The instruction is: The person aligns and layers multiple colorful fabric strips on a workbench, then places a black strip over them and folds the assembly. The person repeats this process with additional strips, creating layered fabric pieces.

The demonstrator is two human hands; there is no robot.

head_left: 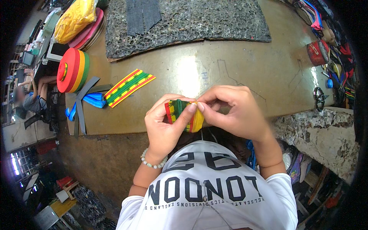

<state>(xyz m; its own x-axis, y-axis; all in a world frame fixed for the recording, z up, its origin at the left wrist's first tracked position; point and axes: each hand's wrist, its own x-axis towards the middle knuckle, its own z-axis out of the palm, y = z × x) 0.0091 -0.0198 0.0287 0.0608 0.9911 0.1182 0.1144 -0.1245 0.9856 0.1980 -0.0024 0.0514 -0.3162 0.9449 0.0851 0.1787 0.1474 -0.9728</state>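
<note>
Close to my body, over the table's near edge, a short folded piece of striped webbing in red, yellow and green sits between my two hands. My left hand wraps round it, thumb laid across the front. With thumb and forefinger, my right hand pinches its upper edge; anything small in that pinch cannot be made out. A similar flat striped webbing strip lies on the table to the left, touching a bundle of blue strips. Dark grey strips cross beside it.
A large roll of striped webbing stands at the left, below a yellow bag. A rough dark slab spans the far side of the brown table. Black scissors lie right, near a red container. Another person is far left.
</note>
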